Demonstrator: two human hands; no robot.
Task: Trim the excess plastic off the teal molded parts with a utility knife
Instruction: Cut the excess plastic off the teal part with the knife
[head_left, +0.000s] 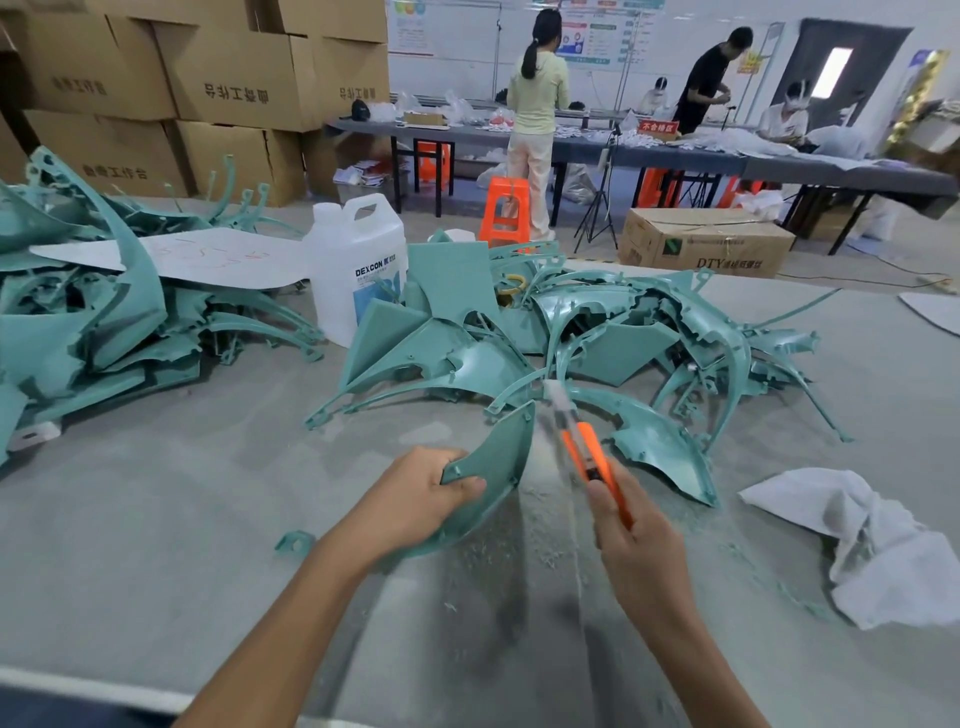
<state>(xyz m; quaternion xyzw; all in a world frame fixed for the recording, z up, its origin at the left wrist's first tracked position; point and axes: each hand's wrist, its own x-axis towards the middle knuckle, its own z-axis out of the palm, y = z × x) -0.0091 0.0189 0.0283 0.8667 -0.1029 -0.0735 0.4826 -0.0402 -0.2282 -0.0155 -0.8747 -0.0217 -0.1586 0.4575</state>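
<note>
On the grey tabletop (171, 519) nearest me, my left hand (415, 501) grips a curved teal part (501, 457), thumb on top; just beside it my right hand (631, 545) curls round the orange utility knife (592, 457), its tip blurred. Beyond lie heaped teal parts (613, 332) and a white jug (358, 270)

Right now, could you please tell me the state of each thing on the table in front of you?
left hand, grips the teal part
teal part, held tilted
right hand, grips the utility knife
utility knife, pointing away, tip blurred
jug, upright
cloth, crumpled
</note>
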